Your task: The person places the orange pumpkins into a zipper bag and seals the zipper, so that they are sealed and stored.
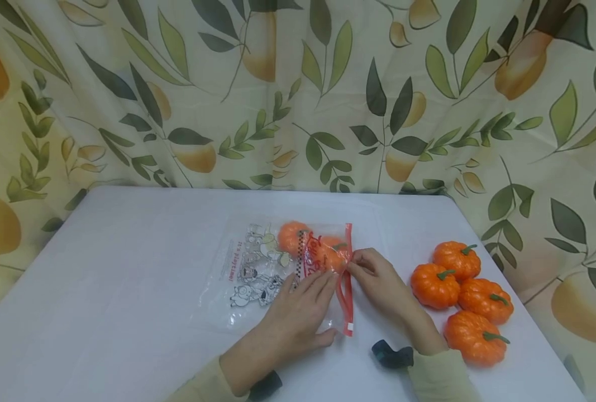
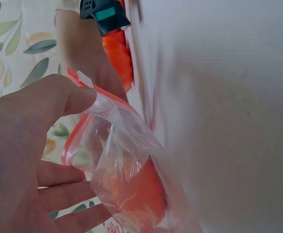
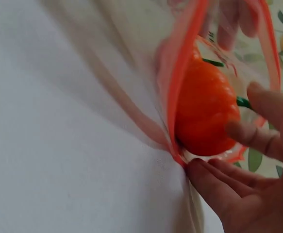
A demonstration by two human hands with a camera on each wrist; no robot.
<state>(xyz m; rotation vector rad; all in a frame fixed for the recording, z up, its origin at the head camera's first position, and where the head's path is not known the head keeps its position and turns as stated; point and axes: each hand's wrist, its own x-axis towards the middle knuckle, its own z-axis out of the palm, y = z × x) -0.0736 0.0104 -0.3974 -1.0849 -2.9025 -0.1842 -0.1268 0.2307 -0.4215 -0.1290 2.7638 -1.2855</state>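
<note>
A clear zip bag (image 1: 265,279) with red edging and printed cartoon animals lies on the table. Inside it are two orange toy pumpkins (image 1: 291,237), their green stems seen through the plastic. My left hand (image 1: 303,304) rests across the bag near its mouth, fingers mostly straight; in the left wrist view its thumb (image 2: 80,99) touches the lifted plastic by the red edge. At that red-edged mouth, my right hand (image 1: 378,279) pinches the rim with curved fingers. The right wrist view shows the mouth gaping around a pumpkin (image 3: 207,107), with right fingertips (image 3: 197,167) at the rim.
Several more orange pumpkins (image 1: 478,335) sit grouped on the table's right side, beside my right forearm. The white-covered table (image 1: 101,290) backs onto a curtain (image 1: 298,111) printed with leaves and fruit. Dark wrist devices (image 1: 392,355) are strapped at both sleeves.
</note>
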